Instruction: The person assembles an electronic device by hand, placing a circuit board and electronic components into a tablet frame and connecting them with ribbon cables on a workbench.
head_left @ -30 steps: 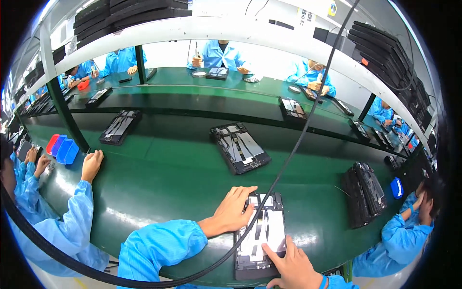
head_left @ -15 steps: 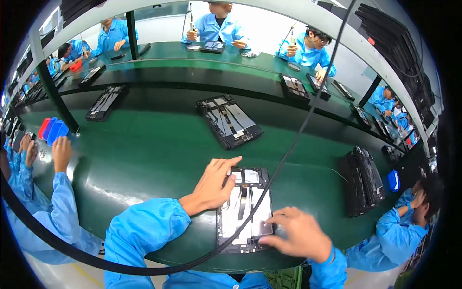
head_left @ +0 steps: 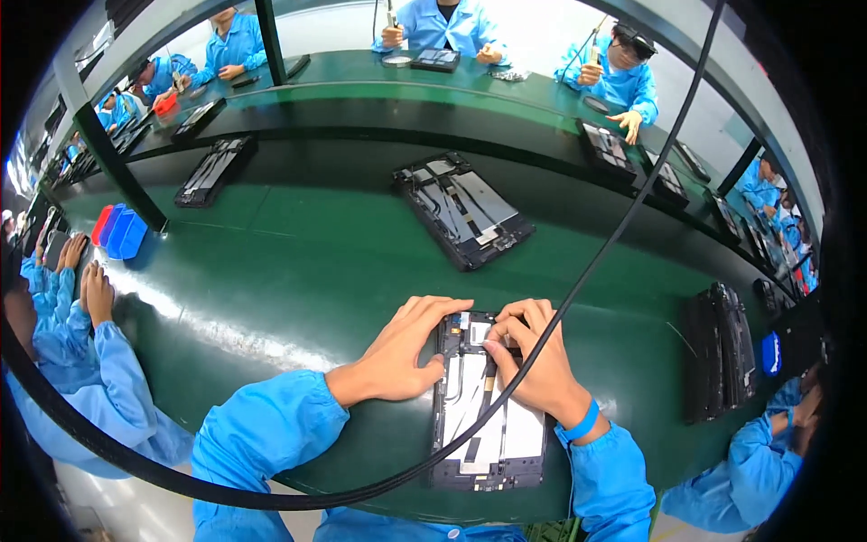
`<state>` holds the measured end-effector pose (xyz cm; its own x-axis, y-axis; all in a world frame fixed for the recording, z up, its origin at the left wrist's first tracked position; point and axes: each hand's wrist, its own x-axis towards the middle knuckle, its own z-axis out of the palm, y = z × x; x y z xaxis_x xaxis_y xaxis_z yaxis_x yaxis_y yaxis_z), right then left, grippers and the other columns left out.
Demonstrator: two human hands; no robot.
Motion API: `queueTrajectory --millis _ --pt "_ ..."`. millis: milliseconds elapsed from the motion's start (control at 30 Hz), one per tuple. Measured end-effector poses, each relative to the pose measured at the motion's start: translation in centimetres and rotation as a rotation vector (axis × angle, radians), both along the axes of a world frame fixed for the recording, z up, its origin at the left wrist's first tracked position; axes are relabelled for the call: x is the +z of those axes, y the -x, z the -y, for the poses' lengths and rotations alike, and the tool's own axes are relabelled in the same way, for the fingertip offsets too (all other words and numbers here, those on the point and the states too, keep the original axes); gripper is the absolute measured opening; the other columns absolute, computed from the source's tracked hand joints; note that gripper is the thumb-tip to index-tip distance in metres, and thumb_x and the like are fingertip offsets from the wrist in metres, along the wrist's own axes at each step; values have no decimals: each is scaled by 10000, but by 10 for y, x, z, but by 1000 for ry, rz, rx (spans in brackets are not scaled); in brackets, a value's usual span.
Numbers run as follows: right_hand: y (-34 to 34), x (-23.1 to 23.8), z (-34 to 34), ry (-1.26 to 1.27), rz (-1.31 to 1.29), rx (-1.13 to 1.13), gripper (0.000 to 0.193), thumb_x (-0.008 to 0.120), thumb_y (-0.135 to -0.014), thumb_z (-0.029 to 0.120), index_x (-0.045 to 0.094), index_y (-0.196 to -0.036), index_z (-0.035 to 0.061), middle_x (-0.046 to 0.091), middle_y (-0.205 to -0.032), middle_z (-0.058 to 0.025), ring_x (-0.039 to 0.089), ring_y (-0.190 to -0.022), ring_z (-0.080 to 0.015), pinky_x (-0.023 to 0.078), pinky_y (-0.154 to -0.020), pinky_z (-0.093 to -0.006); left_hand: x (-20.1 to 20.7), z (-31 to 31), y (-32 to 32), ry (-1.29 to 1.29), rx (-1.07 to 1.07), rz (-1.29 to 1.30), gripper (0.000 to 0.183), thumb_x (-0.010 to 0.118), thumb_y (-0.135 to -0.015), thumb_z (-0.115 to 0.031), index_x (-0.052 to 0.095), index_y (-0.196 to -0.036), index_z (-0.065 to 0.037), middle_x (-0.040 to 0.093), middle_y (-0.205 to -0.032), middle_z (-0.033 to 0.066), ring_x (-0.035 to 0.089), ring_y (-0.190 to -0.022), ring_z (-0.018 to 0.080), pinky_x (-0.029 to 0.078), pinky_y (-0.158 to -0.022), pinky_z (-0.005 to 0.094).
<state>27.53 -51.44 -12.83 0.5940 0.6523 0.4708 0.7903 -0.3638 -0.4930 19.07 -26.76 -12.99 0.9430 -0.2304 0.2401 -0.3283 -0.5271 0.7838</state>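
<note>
now resting the left hand (head_left: 397, 357), loosely spread and unclenched, along the upper left side of an opened tablet-like device (head_left: 465, 388), touching its edge with the thumb and reaching its top corner with the fingertips. bending the right hand (head_left: 546, 381) over the upper right part, bringing thumb and fingers close together above its inner parts, but being unable to tell a grasp there from a mere touch. wearing a blue band (head_left: 579, 423) on the right wrist. having the device lying flat on the green table (head_left: 316, 262), between both hands and stretching from them toward the body, behind a black cable (head_left: 271, 499). seeing a second opened device (head_left: 465, 212) just beyond the fingertips, a blue tray (head_left: 126, 237) well left of the left hand, and dark stacked slabs (head_left: 713, 357) right of the right hand.
</note>
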Motion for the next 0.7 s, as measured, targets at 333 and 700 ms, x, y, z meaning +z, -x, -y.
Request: queueTrajectory --millis 333,700 --pt "-4 -3 -7 -72 67 -48 116 844 -887 120 735 -892 81 602 -839 -49 538 -863 -275 408 -798 -419 8 -20 -18 -75 -196 -48 855 761 -842 -42 474 -1644 -113 516 -1537 201 479 -1401 417 366 -1230 523" --pt "-4 0 -6 -94 146 17 178 874 -736 76 731 -838 106 523 -797 -37 496 -826 -261 407 -748 -410 9 -12 -17 -45 -194 -40 871 729 -830 16 476 -1652 -128 502 -1496 195 468 -1377 409 370 -1205 512"
